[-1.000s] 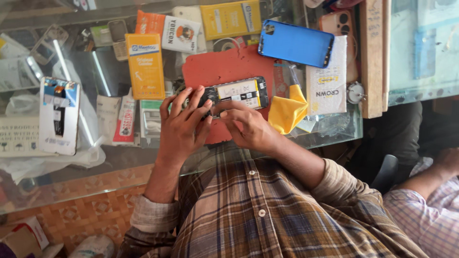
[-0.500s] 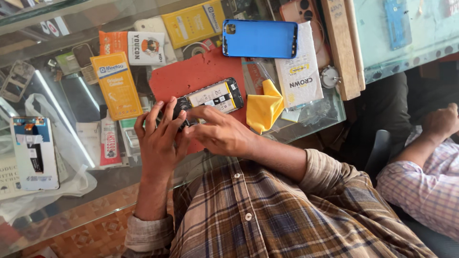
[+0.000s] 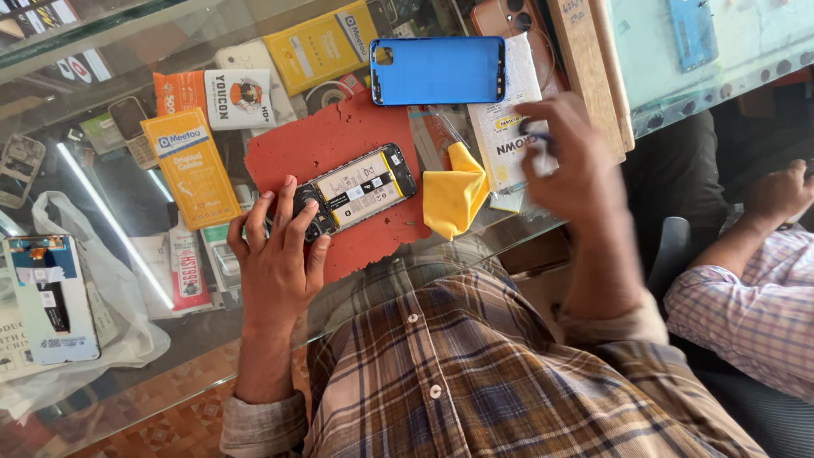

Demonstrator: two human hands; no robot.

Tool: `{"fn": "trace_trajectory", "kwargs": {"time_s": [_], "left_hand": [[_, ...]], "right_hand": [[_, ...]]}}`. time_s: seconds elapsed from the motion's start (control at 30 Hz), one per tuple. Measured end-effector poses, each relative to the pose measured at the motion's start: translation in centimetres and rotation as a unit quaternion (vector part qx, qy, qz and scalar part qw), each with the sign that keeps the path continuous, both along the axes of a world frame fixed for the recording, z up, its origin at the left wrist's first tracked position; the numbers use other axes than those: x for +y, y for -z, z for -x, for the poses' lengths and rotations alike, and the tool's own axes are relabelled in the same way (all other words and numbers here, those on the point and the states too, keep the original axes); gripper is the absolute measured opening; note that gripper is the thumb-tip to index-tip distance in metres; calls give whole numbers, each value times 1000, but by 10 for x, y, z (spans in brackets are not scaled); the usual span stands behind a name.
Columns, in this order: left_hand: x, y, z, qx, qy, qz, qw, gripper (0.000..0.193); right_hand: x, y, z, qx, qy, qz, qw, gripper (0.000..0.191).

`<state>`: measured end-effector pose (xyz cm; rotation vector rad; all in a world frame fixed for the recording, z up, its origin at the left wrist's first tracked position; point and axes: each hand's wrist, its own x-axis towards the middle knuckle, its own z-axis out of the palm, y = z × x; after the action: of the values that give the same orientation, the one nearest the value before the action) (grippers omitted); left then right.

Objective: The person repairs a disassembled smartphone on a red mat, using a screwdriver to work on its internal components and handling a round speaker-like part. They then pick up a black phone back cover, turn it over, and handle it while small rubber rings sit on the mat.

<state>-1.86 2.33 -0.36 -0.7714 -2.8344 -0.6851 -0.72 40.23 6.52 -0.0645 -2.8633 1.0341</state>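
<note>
The left hand [image 3: 275, 254] lies flat on the near left end of an opened phone [image 3: 356, 191], fingers spread and pressing it down rather than curled round it. The phone rests back-open on a red mat [image 3: 339, 140], its battery and inner parts showing, tilted so its right end sits farther away. The right hand [image 3: 568, 165] is lifted off the phone, over to the right above a white packet [image 3: 507, 110], its fingers pinched together on a small dark tool [image 3: 536, 134]; the hand is blurred, so I cannot tell what kind of tool it is.

Just right of the phone, at the mat's edge, lies a crumpled yellow cloth [image 3: 456, 191]. Beyond the mat, on the far side, a blue phone back cover [image 3: 437, 70] lies flat, partly over the white packet. To the left of the mat sit an orange box [image 3: 191, 165] and other small packets, all on a glass counter [image 3: 102, 127]. At the near left edge is a white plastic bag [image 3: 110, 297]. On the far right, another person's hand [image 3: 776, 195] and checked sleeve rest apart from the work.
</note>
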Motion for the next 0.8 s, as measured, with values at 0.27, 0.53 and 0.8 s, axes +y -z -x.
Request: {"fn": "trace_trajectory", "kwargs": {"time_s": [0.27, 0.53, 0.8], "left_hand": [[1, -1, 3, -3, 2, -7, 1000, 34], [-3, -2, 5, -11, 4, -14, 1000, 34], [-5, -3, 5, -10, 4, -23, 1000, 35]], "right_hand": [[76, 11, -2, -120, 7, -203, 972, 67], [80, 33, -14, 49, -2, -116, 992, 55], [49, 21, -20, 153, -82, 99, 980, 54]]}}
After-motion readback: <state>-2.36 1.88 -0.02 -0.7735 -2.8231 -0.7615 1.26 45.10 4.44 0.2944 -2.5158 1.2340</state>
